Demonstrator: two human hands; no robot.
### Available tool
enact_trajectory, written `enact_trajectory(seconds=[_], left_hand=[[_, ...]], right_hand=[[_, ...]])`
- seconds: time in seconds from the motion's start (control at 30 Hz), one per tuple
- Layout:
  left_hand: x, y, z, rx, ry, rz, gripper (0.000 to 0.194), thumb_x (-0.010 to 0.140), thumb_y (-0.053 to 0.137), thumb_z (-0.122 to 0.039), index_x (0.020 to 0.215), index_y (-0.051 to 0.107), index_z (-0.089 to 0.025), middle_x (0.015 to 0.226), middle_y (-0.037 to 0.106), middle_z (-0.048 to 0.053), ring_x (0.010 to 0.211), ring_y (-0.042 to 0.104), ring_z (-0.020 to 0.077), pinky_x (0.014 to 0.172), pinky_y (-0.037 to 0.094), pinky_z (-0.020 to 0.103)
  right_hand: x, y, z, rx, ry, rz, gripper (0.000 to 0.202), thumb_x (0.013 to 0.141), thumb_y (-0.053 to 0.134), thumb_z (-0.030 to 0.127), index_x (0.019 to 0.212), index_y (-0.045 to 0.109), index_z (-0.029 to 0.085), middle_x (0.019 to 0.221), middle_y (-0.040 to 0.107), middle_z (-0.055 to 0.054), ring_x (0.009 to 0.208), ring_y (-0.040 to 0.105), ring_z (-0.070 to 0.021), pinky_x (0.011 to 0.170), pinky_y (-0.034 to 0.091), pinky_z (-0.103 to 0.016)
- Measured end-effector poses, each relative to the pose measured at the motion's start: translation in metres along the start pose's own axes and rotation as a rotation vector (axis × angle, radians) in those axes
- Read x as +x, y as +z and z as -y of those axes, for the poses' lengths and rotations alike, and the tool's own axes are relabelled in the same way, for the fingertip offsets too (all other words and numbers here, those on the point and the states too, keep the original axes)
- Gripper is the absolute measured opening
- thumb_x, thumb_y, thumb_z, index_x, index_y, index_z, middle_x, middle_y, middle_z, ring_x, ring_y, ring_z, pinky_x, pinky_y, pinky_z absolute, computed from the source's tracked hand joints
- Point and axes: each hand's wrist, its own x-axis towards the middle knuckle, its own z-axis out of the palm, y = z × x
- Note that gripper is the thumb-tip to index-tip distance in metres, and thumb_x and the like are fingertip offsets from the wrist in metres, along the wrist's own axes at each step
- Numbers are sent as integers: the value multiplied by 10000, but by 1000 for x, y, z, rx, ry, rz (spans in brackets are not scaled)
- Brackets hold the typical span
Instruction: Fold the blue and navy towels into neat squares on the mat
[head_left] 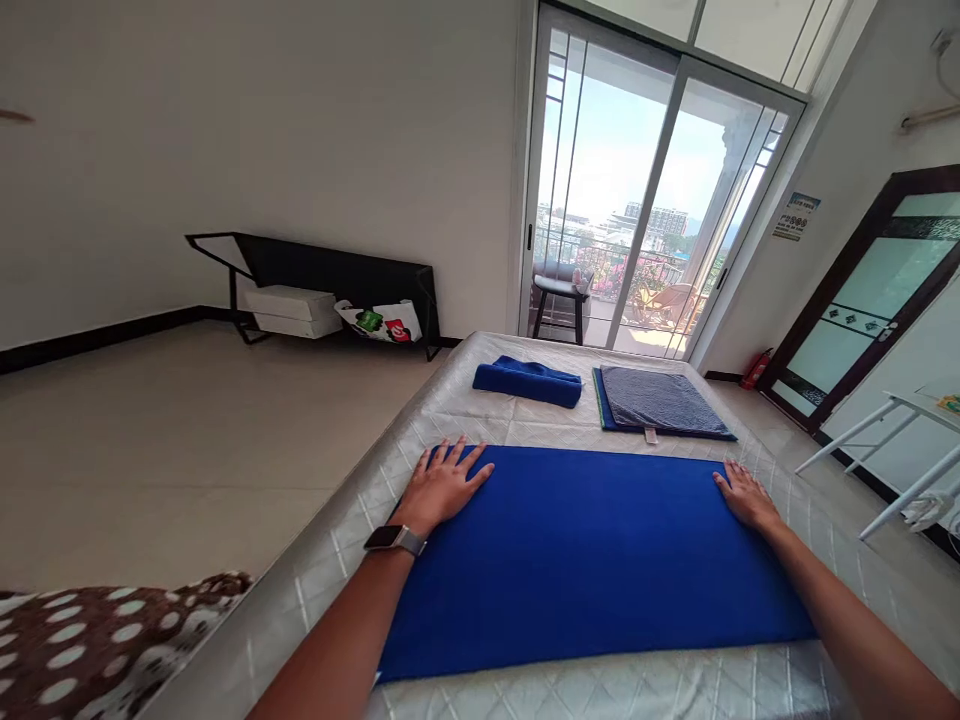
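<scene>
One blue cloth (600, 550) lay spread flat on the quilted mattress (615, 688) in the head view, with the left hand (448, 485) resting on its far left corner, fingers spread apart, and the right hand (746, 495) on its far right corner, fingers slightly apart, none clamped on anything. Beyond it lay a blue bundle (527, 384) and a folded grey cloth (664, 398). The step in hand seemed to be flattening, and the next move probably called for even, light pressure, without wrinkling the fabric.

Left hand (441, 487) lies flat (fingers (456, 452) splayed); right hand (747, 496) also flat, arms (337, 625) apart.
</scene>
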Motion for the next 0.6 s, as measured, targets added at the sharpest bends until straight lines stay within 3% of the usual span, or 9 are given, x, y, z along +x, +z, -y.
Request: enact_trajectory(seconds=[0.17, 0.3, 0.4, 0.47, 0.53, 0.6], left_hand=[[1, 4, 1, -33, 19, -54, 635, 985, 308, -608, 1550, 334, -320, 1641, 301, 50, 1520, 224, 312, 1228, 155, 527], [3, 10, 0, -50, 20, -108, 621, 979, 322, -609, 1533, 375, -334, 1630, 328, 44, 1512, 248, 317, 1227, 150, 534], [4, 12, -1, -64, 11, -113, 622, 980, 324, -604, 1536, 370, -328, 1634, 315, 50, 1515, 240, 314, 1231, 137, 532], [3, 11, -1, -68, 12, -111, 624, 981, 335, -599, 1538, 369, -320, 1637, 309, 56, 1517, 232, 315, 1234, 127, 524], [3, 10, -1, -62, 13, -103, 622, 983, 346, -593, 1539, 367, -314, 1640, 301, 61, 1518, 228, 317, 1236, 122, 518], [2, 9, 0, -49, 11, -88, 616, 986, 351, -584, 1540, 361, -315, 1645, 291, 59, 1520, 225, 315, 1237, 122, 515]], right_hand=[[-8, -21, 28, -229, 21, -94, 599, 989, 271, 318, 1552, 359, 134, 1618, 336, -118, 1514, 228, -291, 1225, 158, -545], [-27, -27, 100, -255, -172, -238, 600, 944, 304, 190, 1531, 401, 110, 1603, 351, -130, 1521, 211, -270, 1238, 98, -501], [-51, -19, 173, -95, -424, -170, 591, 1003, 266, 337, 1565, 342, 168, 1621, 325, -70, 1515, 237, -229, 1228, 180, -427], [-67, -12, 215, -6, -541, -89, 622, 1026, 225, 458, 1588, 281, 199, 1643, 271, -38, 1528, 186, -204, 1232, 163, -394], [-79, -5, 243, 54, -612, -23, 657, 1029, 174, 524, 1600, 236, 204, 1657, 226, -27, 1536, 138, -190, 1238, 129, -382], [-83, -1, 253, 87, -628, 21, 681, 1028, 130, 551, 1604, 213, 197, 1663, 201, -30, 1539, 113, -184, 1242, 103, -382]])
